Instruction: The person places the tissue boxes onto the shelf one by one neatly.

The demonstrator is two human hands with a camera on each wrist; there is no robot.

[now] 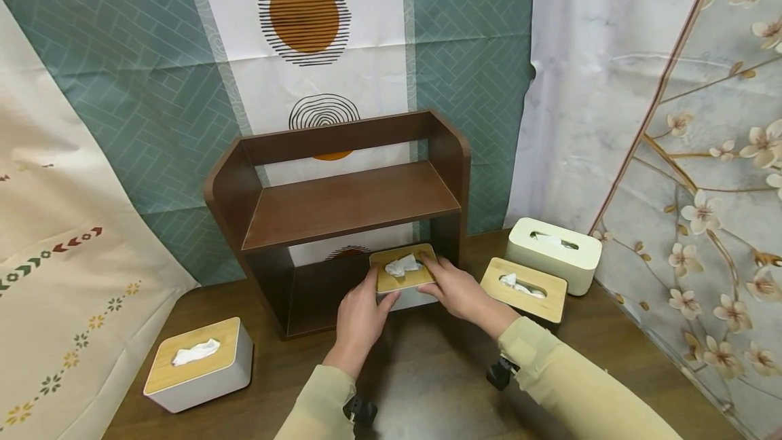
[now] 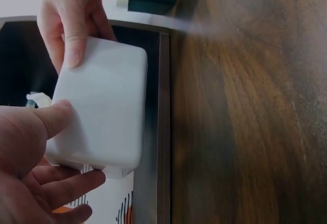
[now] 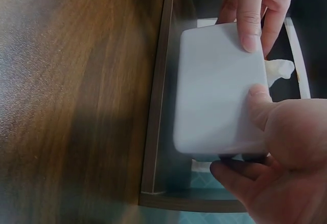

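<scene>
Left grip (image 1: 360, 311) & right grip (image 1: 455, 287) share one load: a white tissue box w/ a wooden lid (image 1: 406, 282), pinched end to end between them. It sits at the mouth of the lower compartment of a dark brown shelf unit (image 1: 354, 206), toward that compartment's R side; can't tell if its base bears on the lower board. Both thumbs press the white front face, fingers wrapped round the ends, prob. b/c a smooth, boxy body gives no handle & a hold from both ends steadies it best. Lid faces up betw. the two grips, its tissue tuft (image 1: 403, 265) poking out uncovered, likely b/c holding low on the sides spares the slot. The long front face is turned to the person, lying roughly in line w/ the shelf's front edge, which I'd guess suits the wide opening. Well L of the left grip, another white box w/ wooden lid (image 1: 201, 375) stands apart on the tabletop (image 1: 427, 358), set at an angle. Just R of the right grip, a dark box w/ wooden lid (image 1: 525, 301) stands close in front of a pale box (image 1: 550, 260); both lie off to the side, so the space right before the shelf is free for the forearms, tho whether that's on purpose is only a guess.
</scene>
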